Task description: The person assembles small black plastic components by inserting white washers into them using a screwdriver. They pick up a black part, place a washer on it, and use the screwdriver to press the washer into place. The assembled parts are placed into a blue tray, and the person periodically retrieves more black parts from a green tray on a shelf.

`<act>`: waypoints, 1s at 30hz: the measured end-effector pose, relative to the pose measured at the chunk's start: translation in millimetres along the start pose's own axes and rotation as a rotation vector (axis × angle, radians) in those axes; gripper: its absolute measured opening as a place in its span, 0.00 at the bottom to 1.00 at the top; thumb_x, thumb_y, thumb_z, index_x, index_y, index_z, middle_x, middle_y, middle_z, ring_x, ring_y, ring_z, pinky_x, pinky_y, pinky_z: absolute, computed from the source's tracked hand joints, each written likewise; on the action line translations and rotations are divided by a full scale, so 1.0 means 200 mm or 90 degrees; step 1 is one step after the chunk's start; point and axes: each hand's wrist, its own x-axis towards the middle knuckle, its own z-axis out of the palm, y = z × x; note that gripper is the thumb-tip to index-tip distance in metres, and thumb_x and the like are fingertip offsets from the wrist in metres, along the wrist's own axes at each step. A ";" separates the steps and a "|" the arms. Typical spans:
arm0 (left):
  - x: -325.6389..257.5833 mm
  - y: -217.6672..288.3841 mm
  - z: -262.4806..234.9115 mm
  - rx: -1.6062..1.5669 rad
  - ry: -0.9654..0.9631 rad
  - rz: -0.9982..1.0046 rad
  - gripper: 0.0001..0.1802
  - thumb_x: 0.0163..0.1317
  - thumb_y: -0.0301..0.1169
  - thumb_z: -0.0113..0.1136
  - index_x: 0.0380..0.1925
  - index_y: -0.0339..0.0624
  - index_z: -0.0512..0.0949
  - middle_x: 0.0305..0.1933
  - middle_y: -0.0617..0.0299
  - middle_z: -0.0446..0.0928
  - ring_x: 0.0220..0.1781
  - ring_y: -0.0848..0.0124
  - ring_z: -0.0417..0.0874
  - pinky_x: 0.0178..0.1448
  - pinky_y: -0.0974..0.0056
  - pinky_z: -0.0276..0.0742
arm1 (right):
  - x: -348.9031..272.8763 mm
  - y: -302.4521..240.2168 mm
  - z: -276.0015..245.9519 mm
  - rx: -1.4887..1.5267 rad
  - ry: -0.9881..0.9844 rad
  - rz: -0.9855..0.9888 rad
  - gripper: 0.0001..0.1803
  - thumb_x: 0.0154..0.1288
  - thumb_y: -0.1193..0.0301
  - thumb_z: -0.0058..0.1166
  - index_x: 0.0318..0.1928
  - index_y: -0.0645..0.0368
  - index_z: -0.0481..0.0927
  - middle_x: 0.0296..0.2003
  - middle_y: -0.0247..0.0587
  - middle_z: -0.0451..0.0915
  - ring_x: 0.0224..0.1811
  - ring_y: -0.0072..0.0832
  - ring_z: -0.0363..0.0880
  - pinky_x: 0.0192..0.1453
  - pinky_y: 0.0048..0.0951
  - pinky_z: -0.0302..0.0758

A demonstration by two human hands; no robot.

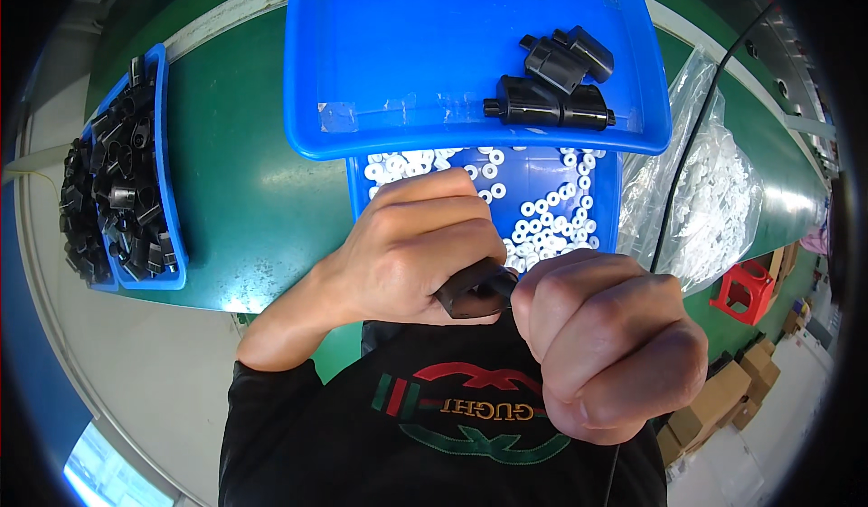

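My left hand (418,246) is closed around a small black plastic part (474,293), held just above my chest. My right hand (608,348) is a closed fist pressed against the right end of that part; whatever its fingers pinch is hidden. Right behind the hands sits a blue bin (604,201) holding several small white rings (553,227). Above it rests a large blue tray (398,55) with a few black parts (553,82) lying at its right side.
A blue bin (170,190) full of black plastic parts stands at the left on the green table (253,199). A clear bag (714,190) of white pieces lies at the right, with a black cable (692,145) across it. A red stool (743,292) and cardboard boxes are on the floor.
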 end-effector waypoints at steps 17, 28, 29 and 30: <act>0.00 0.00 -0.03 0.127 -0.020 -0.008 0.15 0.32 0.31 0.73 0.20 0.40 0.76 0.22 0.62 0.70 0.26 0.64 0.71 0.26 0.61 0.69 | -0.04 0.08 0.03 -0.043 0.071 0.005 0.12 0.52 0.87 0.53 0.24 0.57 0.67 0.17 0.34 0.68 0.14 0.25 0.59 0.16 0.25 0.51; 0.08 0.11 -0.20 0.202 0.061 -0.059 0.11 0.29 0.24 0.67 0.18 0.43 0.76 0.19 0.63 0.73 0.25 0.64 0.70 0.27 0.65 0.65 | -0.15 -0.11 -0.16 -0.746 0.014 -0.001 0.11 0.35 0.83 0.55 0.25 0.60 0.77 0.20 0.36 0.72 0.20 0.33 0.67 0.21 0.31 0.60; 0.09 0.11 -0.20 0.216 0.050 -0.055 0.11 0.30 0.26 0.67 0.19 0.43 0.77 0.19 0.63 0.73 0.25 0.64 0.70 0.27 0.64 0.65 | -0.19 -0.06 -0.20 -0.841 -0.037 0.033 0.12 0.37 0.83 0.55 0.28 0.61 0.78 0.20 0.37 0.70 0.21 0.35 0.66 0.23 0.32 0.61; 0.09 0.10 -0.21 0.231 0.040 -0.055 0.11 0.31 0.28 0.67 0.19 0.43 0.77 0.19 0.63 0.73 0.24 0.63 0.69 0.27 0.64 0.65 | -0.22 -0.01 -0.22 -0.910 -0.067 0.070 0.11 0.38 0.82 0.57 0.29 0.60 0.79 0.23 0.37 0.71 0.24 0.35 0.67 0.25 0.33 0.64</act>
